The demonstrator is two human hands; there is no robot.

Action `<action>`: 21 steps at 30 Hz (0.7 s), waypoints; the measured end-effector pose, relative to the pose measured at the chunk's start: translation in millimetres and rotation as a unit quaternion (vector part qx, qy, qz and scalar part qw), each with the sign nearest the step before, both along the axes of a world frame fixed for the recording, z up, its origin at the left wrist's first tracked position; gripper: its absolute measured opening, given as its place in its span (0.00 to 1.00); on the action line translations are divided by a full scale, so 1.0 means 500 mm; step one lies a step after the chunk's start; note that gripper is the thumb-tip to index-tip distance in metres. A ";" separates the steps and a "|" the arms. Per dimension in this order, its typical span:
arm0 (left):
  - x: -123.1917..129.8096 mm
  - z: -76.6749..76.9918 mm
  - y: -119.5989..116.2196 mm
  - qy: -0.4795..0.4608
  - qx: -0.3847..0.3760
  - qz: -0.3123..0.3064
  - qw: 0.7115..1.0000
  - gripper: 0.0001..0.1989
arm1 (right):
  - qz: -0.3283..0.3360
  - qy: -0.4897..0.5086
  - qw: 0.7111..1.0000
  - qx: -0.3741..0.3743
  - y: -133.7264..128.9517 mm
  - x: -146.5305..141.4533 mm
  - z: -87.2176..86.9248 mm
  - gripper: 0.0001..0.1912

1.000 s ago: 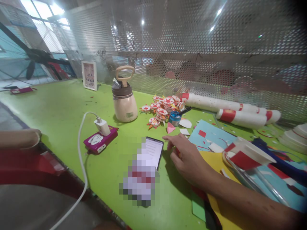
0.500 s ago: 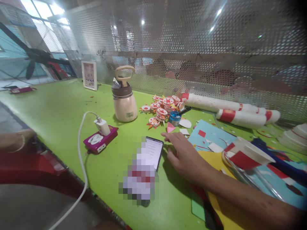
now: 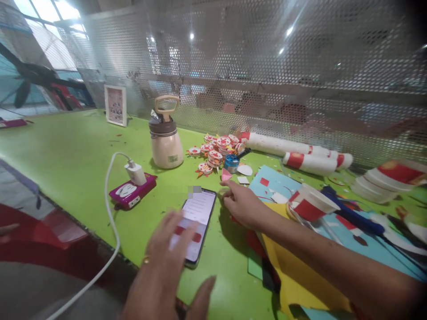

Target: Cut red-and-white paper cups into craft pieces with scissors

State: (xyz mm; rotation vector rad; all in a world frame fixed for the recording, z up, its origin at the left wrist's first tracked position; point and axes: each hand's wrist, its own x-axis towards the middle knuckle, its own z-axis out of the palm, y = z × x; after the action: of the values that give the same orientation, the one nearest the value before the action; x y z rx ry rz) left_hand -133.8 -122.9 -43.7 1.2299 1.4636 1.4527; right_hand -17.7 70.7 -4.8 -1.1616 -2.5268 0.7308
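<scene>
A phone [image 3: 203, 206] lies face up on the green table, with a lit screen that is partly blurred out. My left hand [image 3: 163, 266], wearing a ring, is over its lower left part, fingers spread and smeared by motion, with nothing held. To the right of the phone, my right hand [image 3: 242, 202] rests low at the table, index finger stretched out and the others bent, holding nothing that shows. Its fingertip is just below a pink paper piece [image 3: 226, 174]. Beyond lie a blue jar [image 3: 231, 163] and a pile of red-and-white paper discs [image 3: 215, 155].
Left of the phone is a purple power strip [image 3: 133, 192] with a charger and white cable. A beige bottle [image 3: 167, 149] stands behind. On the right are blue paper [image 3: 276, 178], yellow paper, cups and rolled tubes [image 3: 310, 163]. Another person's fingers [image 3: 7, 230] show at the left edge.
My left hand has come into view from below, over the phone. The view has shifted, so the table items sit further left. My right hand remains beside the phone.
</scene>
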 end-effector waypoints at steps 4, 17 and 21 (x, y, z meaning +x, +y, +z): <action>-0.033 -0.020 0.027 0.446 0.010 0.149 0.882 0.35 | -0.008 0.016 1.000 -0.022 -0.033 0.004 0.012 0.26; -0.021 -0.021 0.065 0.516 0.109 0.215 0.822 0.30 | -0.076 0.210 0.949 -0.223 -0.116 0.035 -0.010 0.23; 0.010 0.001 0.060 0.475 0.178 0.268 0.819 0.34 | -0.109 0.327 0.884 -0.315 -0.139 0.028 0.014 0.25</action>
State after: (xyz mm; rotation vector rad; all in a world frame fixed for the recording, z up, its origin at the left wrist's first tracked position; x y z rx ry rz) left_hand -128.7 -92.7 -43.4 2.0828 2.4241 1.5772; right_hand -3.6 1.1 2.0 -1.0819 -1.6005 1.6255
